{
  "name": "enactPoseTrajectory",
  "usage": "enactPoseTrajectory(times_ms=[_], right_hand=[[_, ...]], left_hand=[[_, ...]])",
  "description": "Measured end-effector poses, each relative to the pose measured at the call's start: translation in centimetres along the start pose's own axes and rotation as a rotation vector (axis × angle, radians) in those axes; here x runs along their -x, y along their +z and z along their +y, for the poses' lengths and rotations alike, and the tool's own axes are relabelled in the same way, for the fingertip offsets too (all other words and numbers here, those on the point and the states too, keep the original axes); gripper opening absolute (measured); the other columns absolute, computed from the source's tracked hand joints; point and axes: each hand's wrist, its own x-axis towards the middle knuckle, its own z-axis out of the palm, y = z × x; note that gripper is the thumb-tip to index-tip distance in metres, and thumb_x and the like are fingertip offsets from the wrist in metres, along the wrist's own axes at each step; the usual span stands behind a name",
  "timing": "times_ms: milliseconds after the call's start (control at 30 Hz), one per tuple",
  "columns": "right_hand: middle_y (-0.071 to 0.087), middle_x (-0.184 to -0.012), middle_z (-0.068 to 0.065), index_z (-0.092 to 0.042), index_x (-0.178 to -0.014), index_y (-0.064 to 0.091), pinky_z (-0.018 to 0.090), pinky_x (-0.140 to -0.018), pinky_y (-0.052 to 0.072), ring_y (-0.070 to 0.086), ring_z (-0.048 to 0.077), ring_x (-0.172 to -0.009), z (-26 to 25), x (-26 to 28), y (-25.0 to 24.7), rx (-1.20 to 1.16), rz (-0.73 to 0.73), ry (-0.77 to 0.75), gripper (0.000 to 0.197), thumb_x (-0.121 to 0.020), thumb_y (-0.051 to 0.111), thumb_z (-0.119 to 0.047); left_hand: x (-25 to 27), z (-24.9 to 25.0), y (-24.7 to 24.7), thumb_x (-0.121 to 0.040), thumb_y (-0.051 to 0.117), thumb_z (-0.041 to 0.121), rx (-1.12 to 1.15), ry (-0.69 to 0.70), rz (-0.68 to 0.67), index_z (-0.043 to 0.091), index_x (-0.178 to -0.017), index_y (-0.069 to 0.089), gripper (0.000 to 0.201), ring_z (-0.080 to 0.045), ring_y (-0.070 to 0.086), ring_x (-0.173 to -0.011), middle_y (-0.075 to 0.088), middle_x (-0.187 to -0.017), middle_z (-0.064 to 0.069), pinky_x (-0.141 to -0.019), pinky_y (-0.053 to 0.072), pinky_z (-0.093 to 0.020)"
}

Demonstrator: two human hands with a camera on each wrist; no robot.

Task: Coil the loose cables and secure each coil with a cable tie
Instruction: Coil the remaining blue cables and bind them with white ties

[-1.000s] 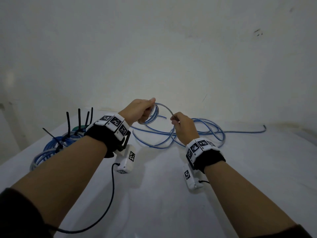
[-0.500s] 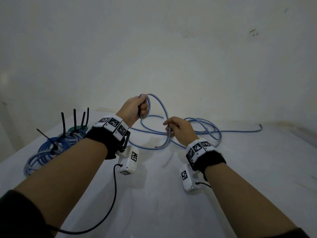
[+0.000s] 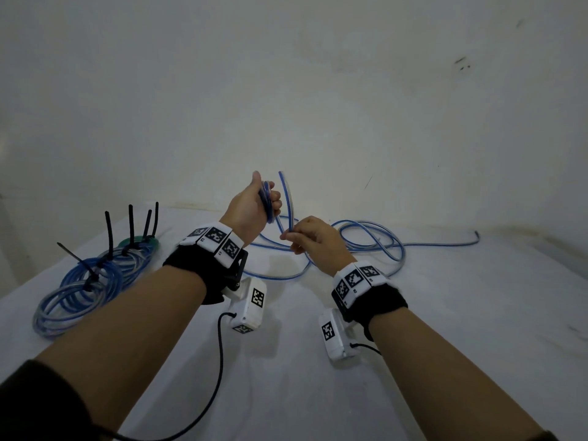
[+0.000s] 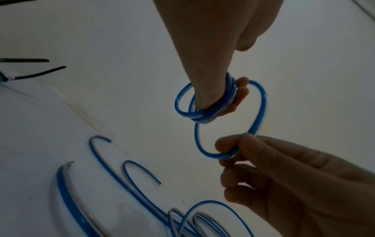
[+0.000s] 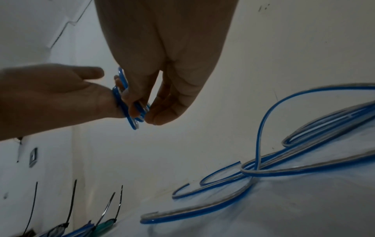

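My left hand (image 3: 254,203) is raised above the white table and grips a small coil of blue-and-clear cable (image 3: 267,202). In the left wrist view the turns (image 4: 205,115) wrap around its fingers. A wider loop (image 4: 261,102) runs from the coil down to my right hand (image 3: 305,238), which pinches it between thumb and fingers just below and to the right. The rest of the loose cable (image 3: 375,241) lies in tangled loops on the table behind my right hand, and its tail runs off to the right.
At the left of the table (image 3: 286,377) lie several finished blue coils (image 3: 92,281) with black cable ties (image 3: 109,230) sticking up, and a green coil (image 3: 140,241) behind them. A plain wall stands close behind the table.
My left hand has lifted the small coil higher. My right hand has slid along the cable and brought a new loop up towards the coil.
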Motion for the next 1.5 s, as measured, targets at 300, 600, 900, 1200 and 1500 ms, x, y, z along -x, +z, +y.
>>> enactPoseTrajectory(times_ms=[300, 600, 900, 1200, 1500], right_hand=[[0.053, -0.076, -0.002, 0.002, -0.089, 0.071, 0.022, -0.063, 0.053, 0.057, 0.009, -0.057, -0.5, -0.2, 0.2, 0.071, -0.042, -0.020, 0.015, -0.088, 0.061, -0.009], [0.054, -0.099, 0.005, -0.012, -0.107, 0.056, 0.034, -0.070, 0.054, 0.058, 0.014, -0.082, -0.4, 0.3, -2.6, 0.115, 0.356, -0.116, 0.017, -0.089, 0.055, -0.010], [0.059, -0.126, 0.012, -0.004, -0.128, 0.053, 0.021, -0.103, 0.037, 0.051, 0.019, -0.118, -0.2, 0.4, -4.9, 0.145, 0.100, -0.153, 0.033, -0.098, 0.041, -0.010], [0.054, -0.071, 0.010, 0.010, -0.100, 0.062, 0.024, -0.063, 0.042, 0.051, 0.005, -0.057, -0.5, 2.3, -9.2, 0.116, 0.216, -0.070, 0.035, -0.100, 0.035, -0.011], [0.068, -0.090, 0.006, -0.003, -0.105, 0.069, 0.015, -0.070, 0.041, 0.058, -0.006, -0.070, 1.3, 7.1, -17.2, 0.147, 0.452, 0.082, 0.026, -0.097, 0.046, -0.012]], left_hand=[[0.6, -1.6, 0.2, -0.099, 0.040, 0.019, -0.549, 0.144, -0.097, 0.012, -0.090, 0.045, 0.013, -0.016, 0.047, -0.068, 0.048, -0.074, -0.001, -0.072, 0.040, -0.031], [0.8, -1.4, 1.3, -0.102, 0.031, 0.027, -0.556, 0.129, -0.181, 0.013, -0.072, 0.044, 0.035, -0.004, 0.032, -0.040, 0.038, -0.048, 0.010, -0.042, 0.029, -0.014], [1.1, -2.5, 3.6, -0.098, 0.035, 0.044, -0.647, 0.007, -0.246, 0.014, -0.063, 0.041, 0.046, -0.007, 0.022, -0.037, 0.028, -0.042, 0.010, -0.040, 0.019, -0.016], [0.1, -5.3, 8.3, -0.102, 0.025, 0.027, -0.424, -0.098, -0.298, 0.005, -0.073, 0.047, 0.042, -0.007, 0.023, -0.033, 0.025, -0.036, 0.010, -0.045, 0.022, -0.020], [0.5, -11.4, 15.7, -0.101, 0.032, 0.029, -0.588, 0.045, -0.443, 0.003, -0.101, 0.055, 0.034, -0.008, 0.053, -0.053, 0.047, -0.067, -0.002, -0.059, 0.042, -0.023]])
